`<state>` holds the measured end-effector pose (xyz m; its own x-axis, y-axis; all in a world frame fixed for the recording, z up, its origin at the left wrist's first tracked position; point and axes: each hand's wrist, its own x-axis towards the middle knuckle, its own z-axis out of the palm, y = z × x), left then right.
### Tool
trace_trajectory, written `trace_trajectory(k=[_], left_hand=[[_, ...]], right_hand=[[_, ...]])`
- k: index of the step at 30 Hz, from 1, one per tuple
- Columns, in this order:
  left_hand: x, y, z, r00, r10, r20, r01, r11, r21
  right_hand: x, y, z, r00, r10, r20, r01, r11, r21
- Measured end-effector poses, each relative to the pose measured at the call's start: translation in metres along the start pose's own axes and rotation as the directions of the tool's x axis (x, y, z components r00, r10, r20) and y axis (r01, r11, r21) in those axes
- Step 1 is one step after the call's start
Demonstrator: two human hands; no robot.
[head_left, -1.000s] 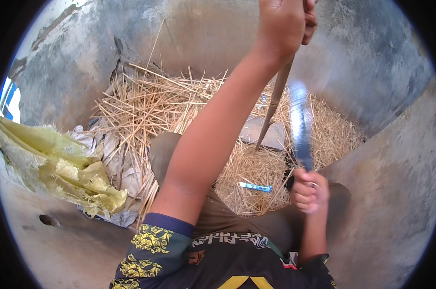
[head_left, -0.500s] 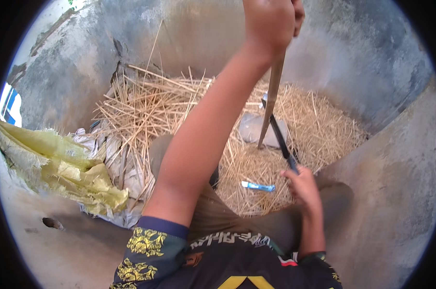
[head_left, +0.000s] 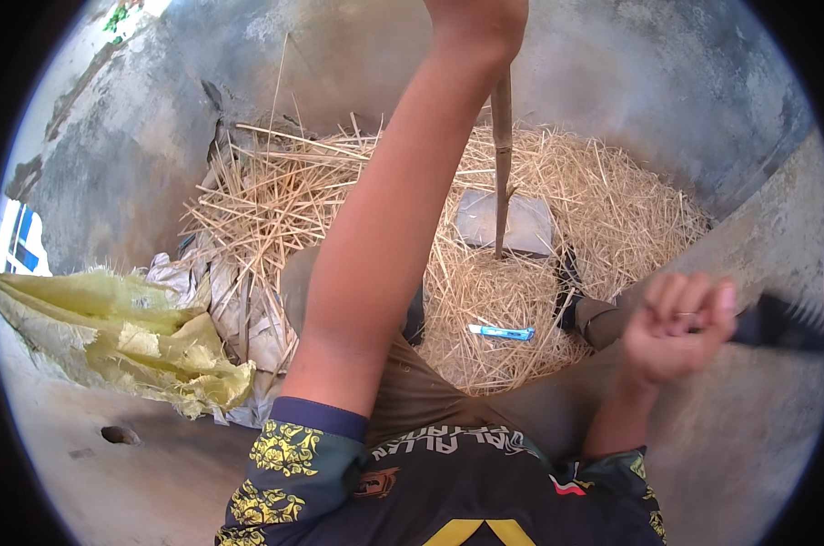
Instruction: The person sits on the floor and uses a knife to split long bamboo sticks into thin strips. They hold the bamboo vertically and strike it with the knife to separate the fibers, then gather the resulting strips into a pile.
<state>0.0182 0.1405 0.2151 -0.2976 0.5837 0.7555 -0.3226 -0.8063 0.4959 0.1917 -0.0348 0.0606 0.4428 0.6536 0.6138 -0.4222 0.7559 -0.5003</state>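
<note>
My left hand [head_left: 478, 20] reaches up to the top edge of the picture, its fingers mostly out of sight. It holds a brown stick [head_left: 502, 127] that hangs down upright, with knots along it and a short side stub. The stick's lower end is in front of a grey slab [head_left: 525, 223] on the straw. Out to the right, my right hand [head_left: 676, 328] is closed round a knife, whose dark blade [head_left: 780, 323] points right and is smeared by motion. A blue box cutter [head_left: 501, 332] lies on the straw between my legs.
Straw and thin split sticks [head_left: 275, 200] cover the floor ahead, heaped at the left. A torn yellow sack [head_left: 139, 346] lies at the left. A grey plastered wall [head_left: 612, 82] curves round the back, and my folded legs [head_left: 430, 387] frame the near straw.
My right hand has swung the knife away from the stick, out to the right and turned it sideways. My left hand and the stick have shifted slightly left and up in view.
</note>
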Motion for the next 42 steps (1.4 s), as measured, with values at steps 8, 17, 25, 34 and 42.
trace_trajectory(k=[8,17,25,34,42], left_hand=[[-0.021,-0.017,0.034,0.967,0.221,0.128,-0.218,0.975,-0.033],[-0.028,-0.020,0.054,0.971,0.178,0.159,-0.172,0.984,-0.052],[-0.031,-0.018,0.068,0.974,0.206,0.097,-0.210,0.977,0.034],[-0.016,-0.034,0.059,0.974,0.083,0.213,-0.045,0.983,-0.180],[-0.002,-0.031,0.038,0.987,-0.004,0.160,0.044,0.968,-0.246]], right_hand=[[-0.078,0.087,-0.084,0.185,0.939,-0.289,-0.914,0.057,-0.401],[0.005,-0.060,-0.023,0.522,0.853,0.014,-0.849,0.518,0.099],[-0.063,0.070,-0.095,0.707,0.607,-0.362,-0.702,0.665,-0.256],[-0.092,0.126,-0.079,0.004,0.971,-0.237,-0.997,-0.016,-0.081],[-0.013,0.040,-0.025,0.248,0.966,-0.071,-0.958,0.234,-0.164]])
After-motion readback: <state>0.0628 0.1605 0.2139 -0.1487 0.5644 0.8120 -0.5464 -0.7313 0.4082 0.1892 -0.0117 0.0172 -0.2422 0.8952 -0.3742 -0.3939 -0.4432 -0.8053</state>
